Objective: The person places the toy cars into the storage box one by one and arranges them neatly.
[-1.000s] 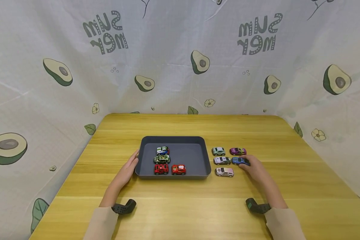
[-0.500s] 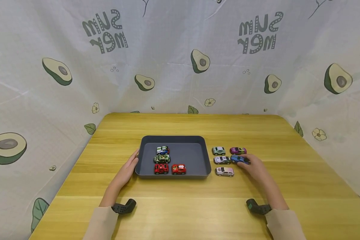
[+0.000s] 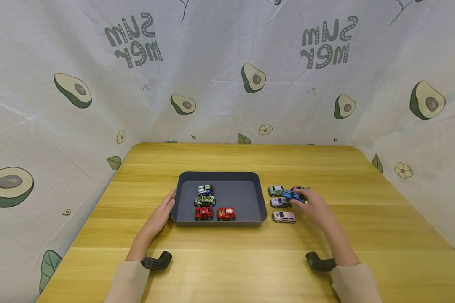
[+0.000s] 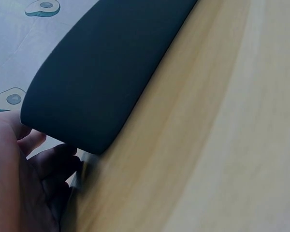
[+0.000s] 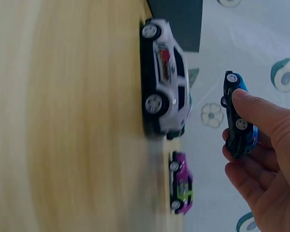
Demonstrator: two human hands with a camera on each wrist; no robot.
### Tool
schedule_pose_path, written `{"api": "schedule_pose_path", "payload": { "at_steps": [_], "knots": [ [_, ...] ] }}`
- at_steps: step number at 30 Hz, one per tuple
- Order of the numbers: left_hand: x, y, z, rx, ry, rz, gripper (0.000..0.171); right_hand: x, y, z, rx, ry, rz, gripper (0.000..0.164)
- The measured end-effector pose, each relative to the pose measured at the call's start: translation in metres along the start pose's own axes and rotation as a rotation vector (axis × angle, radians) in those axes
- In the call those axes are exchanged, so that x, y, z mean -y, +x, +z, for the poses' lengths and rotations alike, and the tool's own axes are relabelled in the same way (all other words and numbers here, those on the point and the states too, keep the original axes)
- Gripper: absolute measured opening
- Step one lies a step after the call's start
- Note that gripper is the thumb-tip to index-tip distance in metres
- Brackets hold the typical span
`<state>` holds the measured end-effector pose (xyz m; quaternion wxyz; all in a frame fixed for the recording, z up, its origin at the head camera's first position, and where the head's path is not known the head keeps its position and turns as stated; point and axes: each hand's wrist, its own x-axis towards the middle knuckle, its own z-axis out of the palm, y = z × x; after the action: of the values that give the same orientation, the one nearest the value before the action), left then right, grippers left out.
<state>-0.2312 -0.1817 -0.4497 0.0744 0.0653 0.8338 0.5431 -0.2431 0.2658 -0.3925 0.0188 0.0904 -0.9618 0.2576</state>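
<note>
My right hand point(image 3: 314, 207) pinches a blue toy car point(image 5: 240, 116) between thumb and fingers, raised off the table in the right wrist view. Below and around it on the table are a white toy car with black markings point(image 3: 280, 203), a pale green one point(image 3: 276, 191), a white and pink one point(image 3: 284, 217) and a partly hidden purple one point(image 5: 182, 183). At the left end of the dark grey tray point(image 3: 246, 224), my left hand point(image 3: 162, 213) rests against the outer wall; some of its fingers are hidden in the left wrist view.
Inside the tray sit a white and blue toy car point(image 3: 206, 190), a green camouflage one point(image 3: 204, 201), and two red ones, left point(image 3: 204, 213) and right point(image 3: 226, 214). A patterned curtain point(image 3: 220, 63) hangs behind the wooden table point(image 3: 227, 261).
The blue toy car has come up off the table in my right hand and shifted left, over the other cars. My left hand and the tray have stayed put.
</note>
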Motion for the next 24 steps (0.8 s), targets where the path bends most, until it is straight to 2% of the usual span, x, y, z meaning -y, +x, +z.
{"api": "schedule_pose_path", "payload": {
  "at_steps": [9,24],
  "knots": [
    [0.0,0.0,0.001,-0.017,0.0,-0.012,0.049,0.034,0.007,0.012,-0.031,0.012,-0.077,0.043],
    [0.001,0.001,-0.001,-0.014,0.004,-0.006,0.051,0.096,0.031,0.047,-0.006,0.082,-0.175,0.037]
  ]
}}
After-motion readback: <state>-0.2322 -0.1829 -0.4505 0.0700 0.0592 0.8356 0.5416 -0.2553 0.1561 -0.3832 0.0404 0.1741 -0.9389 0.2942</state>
